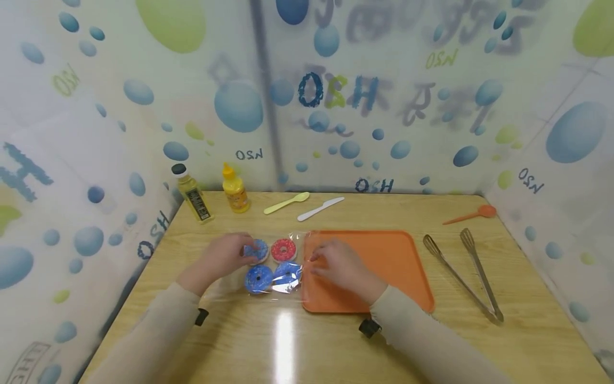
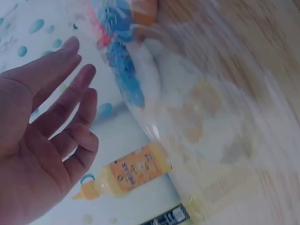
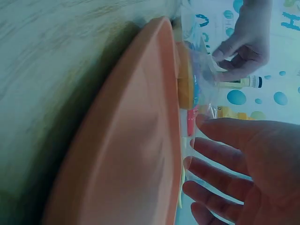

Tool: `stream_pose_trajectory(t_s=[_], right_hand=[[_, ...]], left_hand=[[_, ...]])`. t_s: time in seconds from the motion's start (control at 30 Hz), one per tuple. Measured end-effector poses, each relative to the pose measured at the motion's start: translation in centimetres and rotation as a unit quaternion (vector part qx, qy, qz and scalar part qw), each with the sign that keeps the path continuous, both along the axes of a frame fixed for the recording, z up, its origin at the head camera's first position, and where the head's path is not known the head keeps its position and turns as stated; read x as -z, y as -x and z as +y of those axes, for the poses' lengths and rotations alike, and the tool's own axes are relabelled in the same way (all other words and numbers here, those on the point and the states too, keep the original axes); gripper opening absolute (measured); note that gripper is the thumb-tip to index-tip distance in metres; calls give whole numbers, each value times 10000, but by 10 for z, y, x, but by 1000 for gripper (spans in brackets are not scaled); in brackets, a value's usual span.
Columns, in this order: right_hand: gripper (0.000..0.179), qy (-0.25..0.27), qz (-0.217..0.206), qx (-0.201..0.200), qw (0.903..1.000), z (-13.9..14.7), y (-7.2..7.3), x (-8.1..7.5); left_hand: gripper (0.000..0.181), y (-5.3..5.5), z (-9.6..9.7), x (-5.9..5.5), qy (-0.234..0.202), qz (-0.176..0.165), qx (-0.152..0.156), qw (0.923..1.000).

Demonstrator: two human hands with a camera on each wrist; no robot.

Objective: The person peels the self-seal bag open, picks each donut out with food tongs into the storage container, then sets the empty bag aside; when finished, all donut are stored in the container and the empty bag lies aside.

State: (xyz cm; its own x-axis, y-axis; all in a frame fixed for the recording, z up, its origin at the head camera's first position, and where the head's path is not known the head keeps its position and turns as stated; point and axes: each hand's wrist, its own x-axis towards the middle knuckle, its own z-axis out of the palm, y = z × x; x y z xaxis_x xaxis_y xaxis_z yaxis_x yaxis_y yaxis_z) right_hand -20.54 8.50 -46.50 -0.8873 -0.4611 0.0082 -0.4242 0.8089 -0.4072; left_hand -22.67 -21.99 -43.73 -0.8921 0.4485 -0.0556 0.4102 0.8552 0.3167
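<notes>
A clear plastic bag (image 1: 292, 295) lies left of the orange tray (image 1: 369, 266), overlapping its left edge. Several toy doughnuts are in it: a red-topped doughnut (image 1: 292, 249) and blue-topped ones, such as the front left blue doughnut (image 1: 250, 280). My left hand (image 1: 225, 255) hovers at the upper left blue doughnut (image 1: 261, 247); in the left wrist view its loosely bent fingers (image 2: 86, 105) hold nothing. Above the tray's left part is my right hand (image 1: 342, 265), fingers spread and bent a little, near the bag's right end. The right wrist view shows nothing in its grasp.
Behind the bag stand an oil bottle (image 1: 194, 200) and a yellow squeeze bottle (image 1: 235, 193). A yellow spoon (image 1: 287, 203) and a white knife (image 1: 320, 209) lie along the back. Metal tongs (image 1: 458, 274) and an orange spoon (image 1: 472, 214) are on the right. Patterned walls enclose the table.
</notes>
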Motion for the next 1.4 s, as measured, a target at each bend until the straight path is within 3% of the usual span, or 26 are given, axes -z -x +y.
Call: stream_pose_trajectory(t_s=[0.23, 0.4, 0.6, 0.73, 1.07, 1.4], right_hand=[[32, -204, -167, -136, 9996, 1, 1, 12], [38, -303, -125, -262, 9991, -1, -1, 19], [36, -519, -60, -260, 9983, -1, -2, 20], [33, -544, 28, -363, 9979, 0, -1, 19], [34, -456, 13, -369, 9983, 0, -1, 16], [34, -506, 6, -327, 9982, 2, 0, 16]], left_hand=[[30, 13, 18, 18, -741, -259, 396, 9961], [35, 17, 23, 27, -826, -222, 662, 9941], [26, 19, 26, 32, -863, -230, 609, 9941], [18, 21, 28, 35, -720, -58, 575, 9957], [6, 19, 33, 30, -566, 325, 537, 9964], [5, 13, 27, 15, -954, 454, 507, 9931]])
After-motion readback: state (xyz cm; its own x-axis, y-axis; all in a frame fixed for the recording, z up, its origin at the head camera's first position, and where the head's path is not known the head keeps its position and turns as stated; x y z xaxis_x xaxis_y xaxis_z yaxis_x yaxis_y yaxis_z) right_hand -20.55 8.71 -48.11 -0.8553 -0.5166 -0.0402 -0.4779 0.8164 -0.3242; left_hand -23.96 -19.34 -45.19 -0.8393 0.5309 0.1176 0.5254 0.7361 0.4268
